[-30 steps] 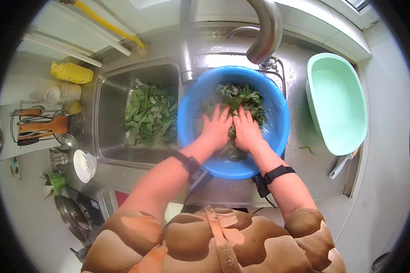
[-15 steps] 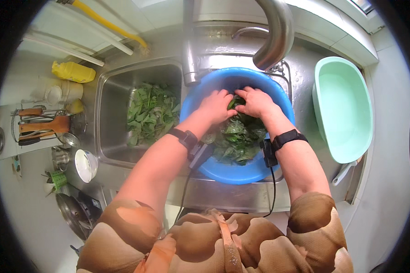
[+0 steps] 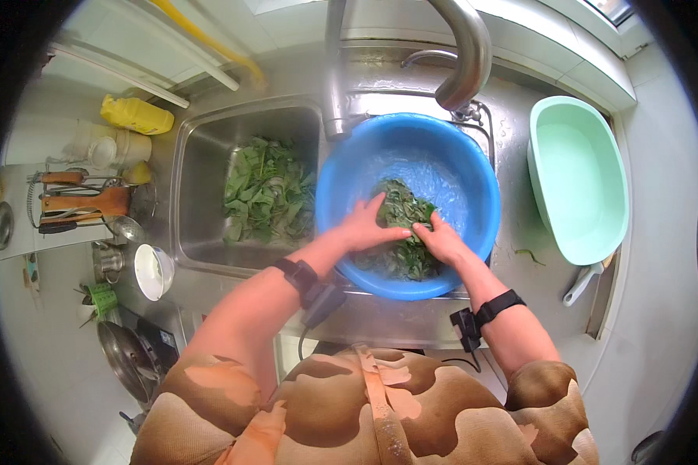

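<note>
Wet, dark leafy greens [image 3: 402, 208] lie bunched in a blue basin [image 3: 485, 167] that holds water. My left hand [image 3: 367, 227] cups the bunch from its left side, thumb reaching across the leaves. From the right, my right hand [image 3: 440, 239] grips the same bunch, its fingertips close to the left thumb. The undersides of the leaves and some of my fingers are hidden. More loose greens [image 3: 267, 190] are piled in the steel sink [image 3: 202, 229] left of the basin.
Above the basin arches a steel faucet [image 3: 477, 58]. A pale green tub [image 3: 582, 178] stands to the right, with a white handle [image 3: 583, 285] beside it. At left are a white bowl [image 3: 153, 271], cooking utensils [image 3: 85, 203] and a yellow bottle [image 3: 137, 115].
Both hands have drawn toward me from the basin's far side, gathering the greens into a tighter bunch. Water now shows behind them. The view has shifted slightly.
</note>
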Demonstrator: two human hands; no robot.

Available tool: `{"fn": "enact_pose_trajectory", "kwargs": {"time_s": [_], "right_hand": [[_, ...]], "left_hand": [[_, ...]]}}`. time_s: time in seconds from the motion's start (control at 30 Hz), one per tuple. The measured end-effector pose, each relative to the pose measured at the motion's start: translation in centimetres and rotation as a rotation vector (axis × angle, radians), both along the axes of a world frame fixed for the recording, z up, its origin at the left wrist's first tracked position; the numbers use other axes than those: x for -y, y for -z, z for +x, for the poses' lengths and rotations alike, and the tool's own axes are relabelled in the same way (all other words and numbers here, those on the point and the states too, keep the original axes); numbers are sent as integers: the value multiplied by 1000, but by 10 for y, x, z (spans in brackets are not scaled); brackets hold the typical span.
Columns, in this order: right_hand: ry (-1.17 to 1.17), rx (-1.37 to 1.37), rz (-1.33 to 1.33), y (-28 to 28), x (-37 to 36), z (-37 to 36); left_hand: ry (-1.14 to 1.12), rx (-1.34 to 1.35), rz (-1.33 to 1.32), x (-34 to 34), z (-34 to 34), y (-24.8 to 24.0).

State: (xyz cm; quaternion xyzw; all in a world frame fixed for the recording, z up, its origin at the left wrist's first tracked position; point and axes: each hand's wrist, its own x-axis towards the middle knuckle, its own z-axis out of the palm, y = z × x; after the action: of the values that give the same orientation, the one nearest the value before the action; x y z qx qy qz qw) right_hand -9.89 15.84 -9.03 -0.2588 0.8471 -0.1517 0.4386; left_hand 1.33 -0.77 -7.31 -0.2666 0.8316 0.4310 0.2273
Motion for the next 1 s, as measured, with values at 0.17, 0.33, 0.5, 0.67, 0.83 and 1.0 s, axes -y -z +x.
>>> {"fn": "enact_pose_trajectory", "kwargs": {"time_s": [0.17, 0.33, 0.5, 0.67, 0.83, 1.0], "right_hand": [[774, 889, -276, -25, 18, 40], [814, 1347, -688, -49, 10, 39], [659, 1283, -906, -77, 13, 37], [441, 1195, -852, -97, 13, 6], [338, 395, -259, -52, 23, -63], [-253, -179, -429, 17, 59, -55]], "left_hand": [[-261, -89, 133, -24, 10, 7], [-303, -263, 129, -27, 3, -6], [-369, -510, 170, -18, -10, -26], [-511, -640, 454, 17, -8, -21], [-683, -587, 577, 30, 0, -19], [-777, -517, 618, 32, 7, -25]]}}
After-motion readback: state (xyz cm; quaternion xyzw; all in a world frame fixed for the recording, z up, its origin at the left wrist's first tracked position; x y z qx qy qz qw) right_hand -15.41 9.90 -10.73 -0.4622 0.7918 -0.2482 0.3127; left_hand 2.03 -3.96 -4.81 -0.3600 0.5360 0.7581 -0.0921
